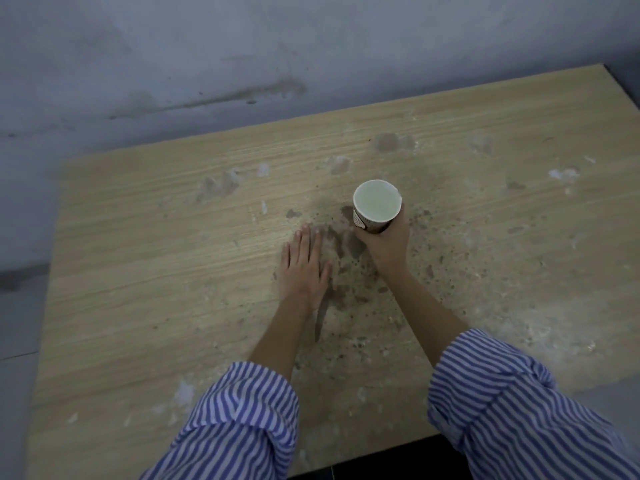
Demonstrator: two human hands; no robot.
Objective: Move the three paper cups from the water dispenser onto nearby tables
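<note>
One paper cup [376, 204], white inside with a brown printed wall, stands upright near the middle of a light wooden table [145, 244]. My right hand [386, 244] is wrapped around its lower part from the near side. My left hand [304, 268] lies flat on the tabletop just left of the cup, fingers spread, holding nothing. The cup's base is hidden by my fingers, so I cannot tell whether it touches the table. No other cup and no water dispenser are in view.
The tabletop is stained with dark spots and pale smears around my hands. A grey, marked wall [242, 64] runs along the table's far edge. Grey floor [17, 323] shows to the left, and the table's near edge [381, 448] is by my striped sleeves.
</note>
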